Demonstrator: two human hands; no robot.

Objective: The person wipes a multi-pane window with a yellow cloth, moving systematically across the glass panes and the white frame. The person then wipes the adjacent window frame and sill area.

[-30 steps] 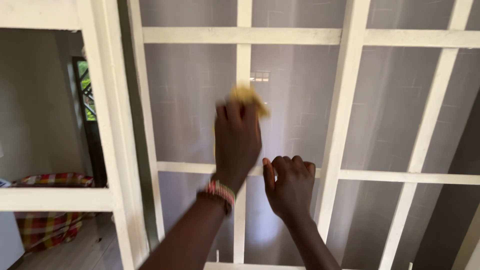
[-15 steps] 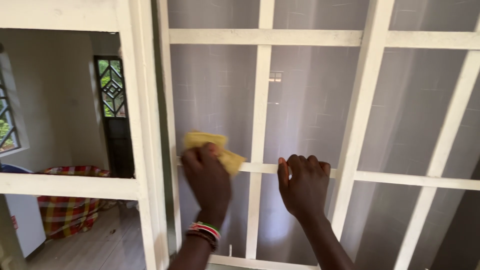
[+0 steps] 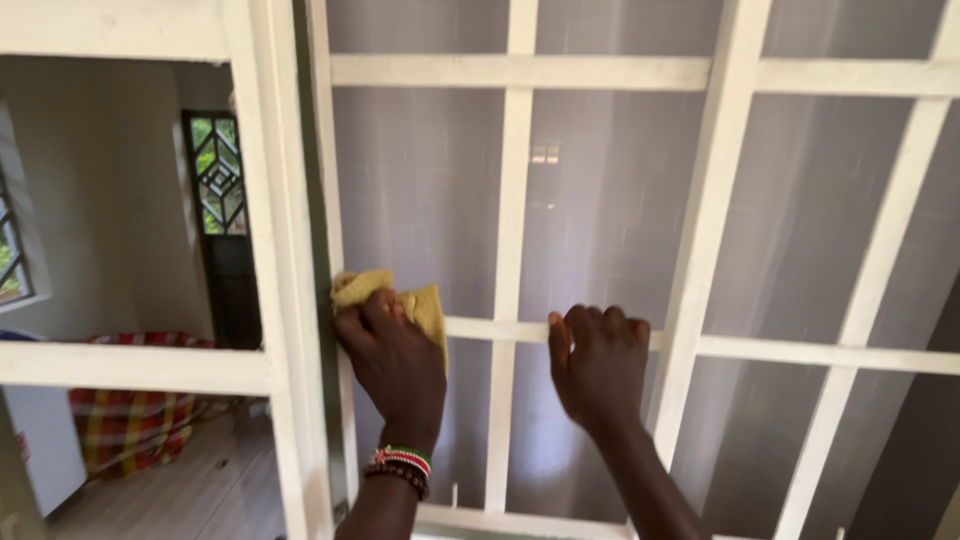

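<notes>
Yellow cloth [image 3: 400, 297] sits bunched under the left hand [image 3: 392, 360], pressed flat against the glass at the far left edge of the white window frame [image 3: 700, 230], right where the horizontal bar [image 3: 800, 352] meets the upright side post. The fingers [image 3: 372, 318] of that hand are clenched over the cloth, holding it wadded so that a thick fold lies between palm and pane; a corner of it pokes out toward 12 o'clock and another flap hangs toward 3 o'clock of the knuckles. A beaded bracelet [image 3: 398, 466] circles the left wrist at 6 o'clock of the hand. The right hand [image 3: 597, 365] lies at 3 o'clock of the left, well apart from the cloth, its fingers curled over the same horizontal bar and gripping it, which looks like a way to steady the body and keep the frame from swinging while the other hand presses. The panes [image 3: 610, 200] behind the bars are grey and frosted-looking. At 9 o'clock of the hands, through an open gap, a room shows with a dark door [image 3: 222, 220] with a patterned grille and a checked red and yellow bag [image 3: 130, 420] on the floor [image 3: 200, 490].
</notes>
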